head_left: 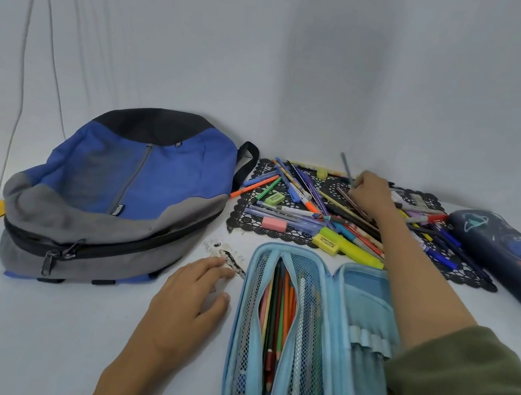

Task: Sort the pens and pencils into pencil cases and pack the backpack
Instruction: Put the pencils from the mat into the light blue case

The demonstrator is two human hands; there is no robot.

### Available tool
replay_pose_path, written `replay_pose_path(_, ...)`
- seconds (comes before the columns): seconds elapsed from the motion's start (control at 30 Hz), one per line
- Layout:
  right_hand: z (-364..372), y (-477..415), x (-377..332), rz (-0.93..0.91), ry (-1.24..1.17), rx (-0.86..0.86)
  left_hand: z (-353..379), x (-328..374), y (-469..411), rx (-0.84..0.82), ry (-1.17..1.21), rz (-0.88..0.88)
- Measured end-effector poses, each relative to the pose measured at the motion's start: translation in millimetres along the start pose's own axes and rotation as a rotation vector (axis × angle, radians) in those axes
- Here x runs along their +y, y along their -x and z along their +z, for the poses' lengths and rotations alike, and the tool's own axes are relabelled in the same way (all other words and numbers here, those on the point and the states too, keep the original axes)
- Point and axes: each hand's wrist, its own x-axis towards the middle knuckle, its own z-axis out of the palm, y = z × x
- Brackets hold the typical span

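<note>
Blue fabric first: the light-blue pencil case (365, 303) lies open along the near edge of the table (20, 329), and from my desk I see only a handful of coloured pencils (277, 322) inside its mesh pocket, so I judge the sorting barely begun. Most of the pens and pencils lie in a loose pile (318, 214) on the black lace mat (240, 225) toward the far edge, mixed with erasers (274, 224) and a yellow highlighter (357, 251). The dark pencil case (503, 254) at the right edge looks closed, and the backpack (121, 190) at the left edge lies flat with its main zip drawn, nothing packed as far as I can see. The right hand (371, 192) is out over the far part of the pile, fingers curled round a grey-blue stick (346, 165) whose free end points up and away; pen or pencil, I cannot tell. That stick is well apart from the open case, with the pile between. The left hand (188, 303) rests flat, fingers straight, on the table just beside the case's left rim
</note>
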Motion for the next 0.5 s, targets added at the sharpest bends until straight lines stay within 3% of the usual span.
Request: replay_pose_path(0.5,0,10,12,-0.037,0.227,-0.218,-1,-2,-1,0.0,0.001,0.009)
